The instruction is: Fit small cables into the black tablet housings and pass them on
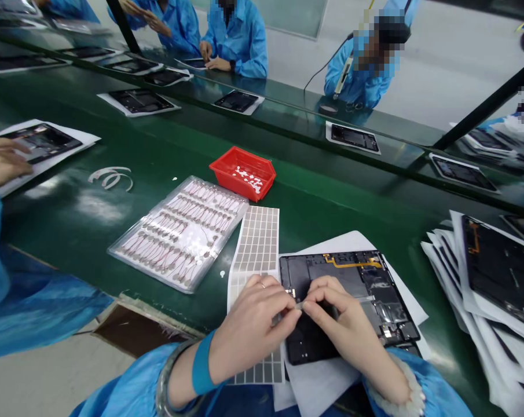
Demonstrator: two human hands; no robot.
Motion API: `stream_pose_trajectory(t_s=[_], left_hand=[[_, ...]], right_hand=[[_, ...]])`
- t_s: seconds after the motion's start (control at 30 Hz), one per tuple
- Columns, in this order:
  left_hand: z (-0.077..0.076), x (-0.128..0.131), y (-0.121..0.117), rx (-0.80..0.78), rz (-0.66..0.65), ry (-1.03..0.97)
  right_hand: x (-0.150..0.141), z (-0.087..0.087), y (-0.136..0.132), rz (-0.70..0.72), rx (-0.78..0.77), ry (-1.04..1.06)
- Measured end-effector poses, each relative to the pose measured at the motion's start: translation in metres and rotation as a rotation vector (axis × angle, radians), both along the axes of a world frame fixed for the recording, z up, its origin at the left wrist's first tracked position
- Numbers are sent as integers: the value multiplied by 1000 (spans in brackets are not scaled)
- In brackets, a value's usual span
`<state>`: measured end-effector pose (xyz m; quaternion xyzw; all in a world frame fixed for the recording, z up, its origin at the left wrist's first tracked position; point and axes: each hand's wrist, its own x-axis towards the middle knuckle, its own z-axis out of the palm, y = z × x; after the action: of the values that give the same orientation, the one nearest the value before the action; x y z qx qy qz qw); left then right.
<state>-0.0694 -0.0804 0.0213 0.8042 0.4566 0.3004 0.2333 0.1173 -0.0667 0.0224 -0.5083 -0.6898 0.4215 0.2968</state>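
Note:
My left hand (257,317) and my right hand (346,321) meet fingertip to fingertip, both closed in a pinch. Between them is a small pale piece (299,305), too small to name and mostly covered by the fingers. Below the hands lies a black tablet housing (307,272) with an orange flex cable (348,263) along its far edge. White paper sheets (357,240) lie under the housing. A sheet of grey rectangular stickers (258,237) runs beneath my left hand and wrist, partly hidden by them.
A clear tray (151,275) holds rows of small round parts with red wires. Behind it stands a red bin (227,175) with white bits inside. Papers and housings (500,272) are stacked at right. A co-worker's hand (5,162) is at far left; more people sit across the green bench (187,139).

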Motion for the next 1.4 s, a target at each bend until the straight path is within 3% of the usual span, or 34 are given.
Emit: stream_pose_trajectory(t_s=[0.13,0.3,0.5,1.0,1.4], left_hand=[[-10,-10,1,166,38,127],[-27,-18,2,355,-133,332],[-31,-17,2,334,-132,342],[-32,-16,1,340,-103,379],[-33,-14,3,378,-161,543]], right_hand=[[2,-6,7,-65,80,-84],[-3,-18,9,-90,158,-307],[-10,-24,6,-120,168,-419],[-13,-22,4,-141,193,-459],[-14,-22,2,-123,243,-490]])
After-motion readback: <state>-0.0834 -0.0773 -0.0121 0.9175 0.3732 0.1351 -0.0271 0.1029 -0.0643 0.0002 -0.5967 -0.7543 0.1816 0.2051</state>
